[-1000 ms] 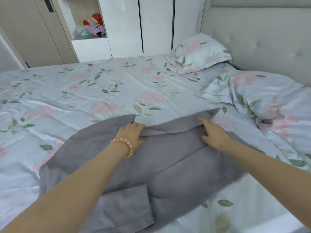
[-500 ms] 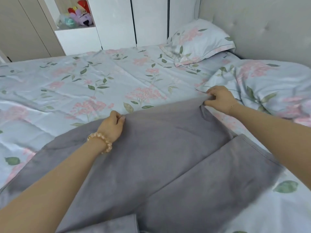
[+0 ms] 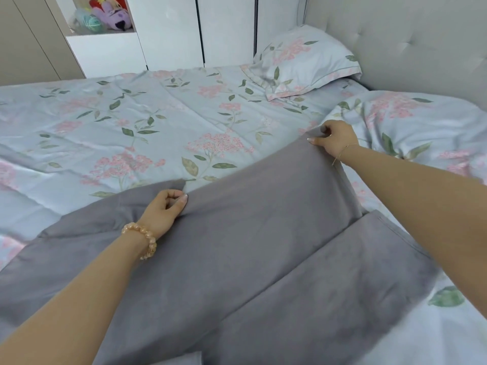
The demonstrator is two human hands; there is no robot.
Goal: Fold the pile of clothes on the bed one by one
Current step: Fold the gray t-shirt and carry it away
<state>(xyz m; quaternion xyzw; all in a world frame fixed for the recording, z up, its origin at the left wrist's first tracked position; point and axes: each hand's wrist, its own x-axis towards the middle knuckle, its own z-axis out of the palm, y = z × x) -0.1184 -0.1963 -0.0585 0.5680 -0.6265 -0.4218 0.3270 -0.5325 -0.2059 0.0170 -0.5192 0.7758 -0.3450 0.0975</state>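
Left hand, right hand: each pinching grey garment far edge | risk: uneven pull, apparently skewing fold on bed.

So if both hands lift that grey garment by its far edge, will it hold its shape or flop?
Probably flop: the grey garment drapes in soft folds where the left hand and right hand pinch its edge. It looks fairly thick, so likely not featherlight. Its matte surface may grip rather than slide on the bedsheet.
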